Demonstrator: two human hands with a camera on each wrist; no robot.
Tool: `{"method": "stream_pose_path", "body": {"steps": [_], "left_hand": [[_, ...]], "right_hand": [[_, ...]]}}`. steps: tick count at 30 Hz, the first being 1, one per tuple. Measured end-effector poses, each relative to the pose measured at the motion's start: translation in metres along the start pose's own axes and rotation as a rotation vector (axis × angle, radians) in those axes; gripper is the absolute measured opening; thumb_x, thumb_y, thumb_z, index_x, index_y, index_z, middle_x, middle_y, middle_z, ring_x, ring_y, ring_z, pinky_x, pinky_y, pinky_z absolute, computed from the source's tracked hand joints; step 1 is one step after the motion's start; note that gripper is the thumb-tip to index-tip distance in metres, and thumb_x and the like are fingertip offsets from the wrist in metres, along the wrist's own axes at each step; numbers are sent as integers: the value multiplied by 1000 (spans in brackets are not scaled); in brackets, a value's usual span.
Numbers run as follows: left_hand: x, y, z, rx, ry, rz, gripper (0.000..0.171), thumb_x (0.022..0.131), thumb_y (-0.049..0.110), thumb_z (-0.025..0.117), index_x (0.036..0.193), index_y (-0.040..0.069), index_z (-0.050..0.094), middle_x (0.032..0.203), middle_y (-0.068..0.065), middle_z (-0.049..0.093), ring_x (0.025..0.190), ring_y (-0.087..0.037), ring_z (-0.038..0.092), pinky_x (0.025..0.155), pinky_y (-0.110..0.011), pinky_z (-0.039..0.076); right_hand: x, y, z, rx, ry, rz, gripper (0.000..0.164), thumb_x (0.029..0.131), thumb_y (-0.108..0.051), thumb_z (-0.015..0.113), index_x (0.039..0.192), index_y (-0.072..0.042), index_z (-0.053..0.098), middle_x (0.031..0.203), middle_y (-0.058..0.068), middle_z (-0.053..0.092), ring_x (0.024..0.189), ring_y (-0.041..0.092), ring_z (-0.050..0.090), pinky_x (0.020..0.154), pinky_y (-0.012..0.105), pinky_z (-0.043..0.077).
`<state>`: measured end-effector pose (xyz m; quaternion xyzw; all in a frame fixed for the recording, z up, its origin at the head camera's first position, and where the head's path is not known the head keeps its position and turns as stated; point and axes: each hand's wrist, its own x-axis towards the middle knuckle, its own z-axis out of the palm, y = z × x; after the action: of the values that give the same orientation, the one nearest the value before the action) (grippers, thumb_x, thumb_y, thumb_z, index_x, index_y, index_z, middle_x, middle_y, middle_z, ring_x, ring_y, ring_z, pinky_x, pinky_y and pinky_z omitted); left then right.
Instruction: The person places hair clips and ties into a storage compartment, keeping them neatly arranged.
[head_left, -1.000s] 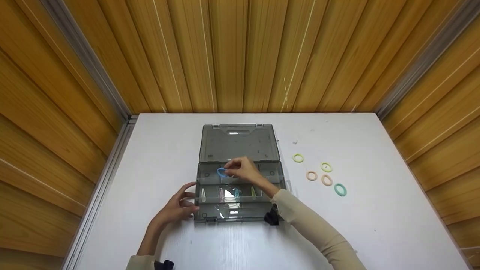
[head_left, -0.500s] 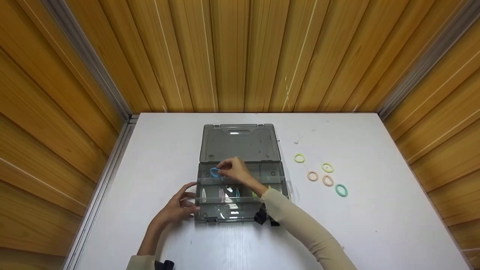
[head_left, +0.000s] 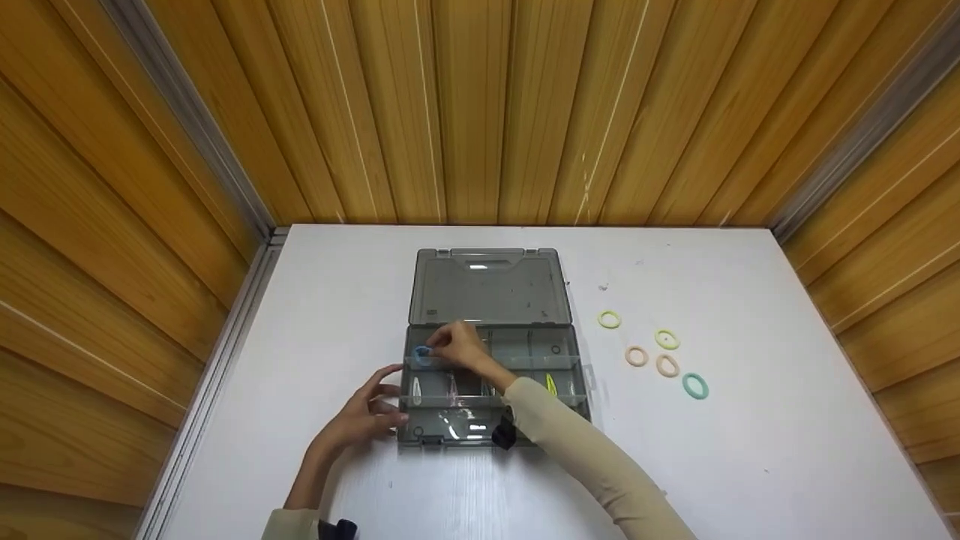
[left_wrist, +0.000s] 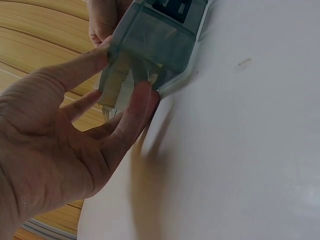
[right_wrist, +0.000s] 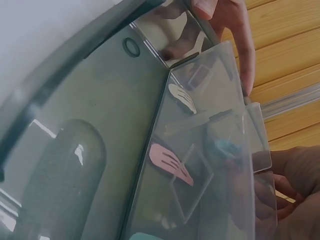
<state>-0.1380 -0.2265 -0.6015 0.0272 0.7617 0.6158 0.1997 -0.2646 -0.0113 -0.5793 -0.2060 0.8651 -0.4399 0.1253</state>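
A grey see-through compartment box [head_left: 491, 430] lies on the table with its lid [head_left: 491, 289] folded back. My right hand [head_left: 461, 349] pinches a blue hair tie [head_left: 421, 355] in the back-left compartment; in the right wrist view that hair tie [right_wrist: 227, 149] is blurred behind a clear divider. My left hand [left_wrist: 65, 135] touches the box's left side, thumb and fingers spread and fairly straight along its wall. Snap hair clips lie in the middle row, among them a white clip [right_wrist: 182, 97], a pink clip [right_wrist: 171, 164] and a yellow-green clip [head_left: 551, 384]. My right forearm hides part of that row.
To the right of the box, several loose hair ties lie on the white table [head_left: 750, 300]: yellow-green [head_left: 609, 319], peach [head_left: 637, 355] and teal [head_left: 695, 385] ones. Wood-patterned walls [head_left: 480, 112] stand behind the table and at both sides.
My right hand has moved left and down with the blue hair tie, into the back-left compartment. The left hand stays at the box's side. The head view has shifted slightly.
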Motion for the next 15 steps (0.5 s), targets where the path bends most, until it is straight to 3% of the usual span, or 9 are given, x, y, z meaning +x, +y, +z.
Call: {"method": "stream_pose_path", "body": {"steps": [5,10,15], "left_hand": [[1,0,2,3,1,-1,88,90,12,77,161,21,27,143,-31,48,108,-28,67,80,-44,62],[1,1,3,2,-4,8,88,90,13,77,161,20,26,143,-32,48,109,-28,67,79,-43,63],[0,0,1,-11,-11,7,88,90,13,78,161,20,27,141,-32,49,107,-28,68,80,-44,63]], "right_hand": [[0,2,-2,-20,-21,8,13,85,1,75,98,5,78,93,18,78,71,10,59,65,20,48],[0,3,-4,-16,-34,-14,19,85,5,73,103,7,76,100,20,78,91,28,74,83,34,60],[-5,3,-5,51,-41,-14,22,88,6,70,110,6,74,107,21,76,101,34,73,91,43,60]]}}
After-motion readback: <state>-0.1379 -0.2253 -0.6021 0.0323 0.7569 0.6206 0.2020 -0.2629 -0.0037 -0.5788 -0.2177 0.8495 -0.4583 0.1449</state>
